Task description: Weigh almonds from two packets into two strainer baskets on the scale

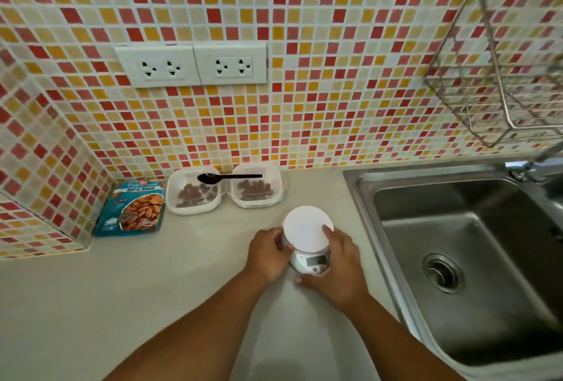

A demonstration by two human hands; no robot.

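Both hands grip the white scale (307, 239) on the counter (91, 304): left hand (268, 254) curled round its left side, right hand (336, 265) wrapped round the right and front. Behind the scale, two white baskets (195, 195) (257, 188) hold almonds (254, 189), black spoon (227, 178) across both. Almond packet (131, 211) far left of scale; sink (457, 259) right.

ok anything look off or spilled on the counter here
No spill shows. One oddity: the black spoon lies bridged across the rims of both strainer baskets, which sit by the wall, off the scale.
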